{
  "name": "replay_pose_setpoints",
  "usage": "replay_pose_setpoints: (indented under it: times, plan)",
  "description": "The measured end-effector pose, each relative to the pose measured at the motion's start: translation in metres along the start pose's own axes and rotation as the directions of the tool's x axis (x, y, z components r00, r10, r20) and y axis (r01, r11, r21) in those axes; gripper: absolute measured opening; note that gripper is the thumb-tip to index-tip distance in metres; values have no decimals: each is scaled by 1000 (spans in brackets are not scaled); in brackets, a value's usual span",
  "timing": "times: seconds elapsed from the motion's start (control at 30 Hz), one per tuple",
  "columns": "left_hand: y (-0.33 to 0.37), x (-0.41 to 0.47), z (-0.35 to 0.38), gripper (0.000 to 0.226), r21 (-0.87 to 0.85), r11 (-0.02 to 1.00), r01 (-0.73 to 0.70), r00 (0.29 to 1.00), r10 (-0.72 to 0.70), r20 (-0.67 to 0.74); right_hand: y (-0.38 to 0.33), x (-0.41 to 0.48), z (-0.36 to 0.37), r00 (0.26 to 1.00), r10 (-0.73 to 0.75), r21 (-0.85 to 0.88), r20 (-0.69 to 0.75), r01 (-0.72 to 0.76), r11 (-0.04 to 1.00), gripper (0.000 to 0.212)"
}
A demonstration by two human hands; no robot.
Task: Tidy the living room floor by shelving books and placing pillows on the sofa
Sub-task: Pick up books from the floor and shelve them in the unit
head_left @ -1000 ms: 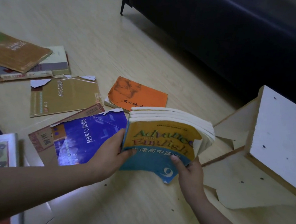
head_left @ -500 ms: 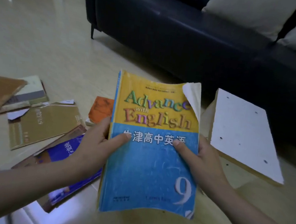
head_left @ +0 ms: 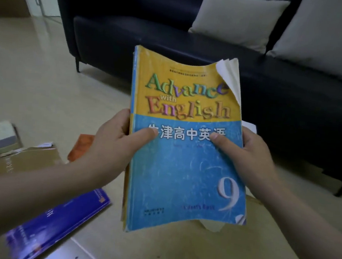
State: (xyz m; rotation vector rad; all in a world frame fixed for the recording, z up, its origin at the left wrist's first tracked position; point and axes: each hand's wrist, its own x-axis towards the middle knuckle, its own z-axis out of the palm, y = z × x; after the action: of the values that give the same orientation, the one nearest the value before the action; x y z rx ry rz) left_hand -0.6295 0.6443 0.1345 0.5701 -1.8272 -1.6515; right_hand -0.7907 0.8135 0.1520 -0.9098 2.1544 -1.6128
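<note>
Textbook (head_left: 184,151) gripped upright at both edges, left hand (head_left: 114,140) and right hand (head_left: 249,153) thumbs pressing cover.

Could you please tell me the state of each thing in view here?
English textbook: closed, held off the floor, top corner curled.
left hand: grips textbook's left edge.
right hand: grips its right edge.
purple book: lying flat on floor.
orange book: on floor, partly hidden.
pillows: propped on sofa.

Two pillows (head_left: 235,18) (head_left: 329,34) — one sofa (head_left: 116,40) — five-plus books (head_left: 183,162) (head_left: 57,220) (head_left: 83,146) (head_left: 27,161) (head_left: 0,140).
</note>
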Motion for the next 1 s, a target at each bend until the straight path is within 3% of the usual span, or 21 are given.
replay_pose_setpoints:
  times: [0.27, 0.47, 0.67, 0.8, 1.0]
  plan:
    - [22, 19, 136, 20, 62, 996, -67, 982, 55, 181, 33, -23, -130, 972, 99, 32, -212, -94, 995, 29]
    - [32, 37, 260, 25, 126, 989, -72, 923, 18, 386, 75, -39, -237, 904, 181, 148, -388, -133, 980, 26]
    - [13, 35, 361, 29, 271, 956, -113, 828, -60, 557, 136, -78, -299, 774, 302, 239, -557, -200, 950, 15]
    - [3, 29, 424, 22, 304, 941, -146, 712, -113, 693, 172, -104, -336, 642, 404, 288, -651, -283, 915, 11]
    - [-15, 28, 471, 40, 350, 929, -120, 694, -173, 699, 195, -113, -357, 512, 466, 312, -722, -362, 879, 1]
